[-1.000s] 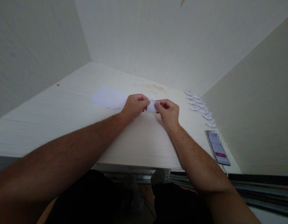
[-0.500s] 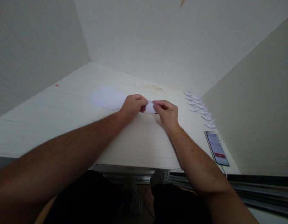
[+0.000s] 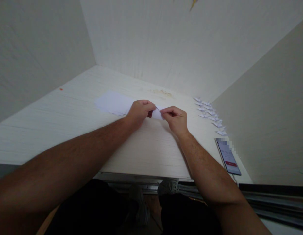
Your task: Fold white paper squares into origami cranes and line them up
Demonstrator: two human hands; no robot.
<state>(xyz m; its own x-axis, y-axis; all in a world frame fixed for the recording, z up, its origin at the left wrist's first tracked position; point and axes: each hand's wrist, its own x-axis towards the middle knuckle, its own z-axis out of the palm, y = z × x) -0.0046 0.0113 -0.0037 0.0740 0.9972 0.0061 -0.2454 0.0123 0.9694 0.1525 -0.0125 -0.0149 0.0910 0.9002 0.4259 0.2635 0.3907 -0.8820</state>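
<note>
Pale walls [image 3: 151, 42] are seen across the top of the frame, with a white table [image 3: 146, 150] below. At frame centre, a small white paper [image 3: 156, 114] is held between two hands. Its left end is pinched by the left hand [image 3: 141, 110], thumb on top; its right end is pinched between thumb and finger by the right hand [image 3: 176, 118]. A crease is probably being worked at the upper edge, but detail is too small to confirm. Loose sheets [image 3: 113, 101] are stacked left of centre. Folded pieces [image 3: 212, 113] are lined up at right, above a phone [image 3: 227, 156] with its screen lit.
</note>
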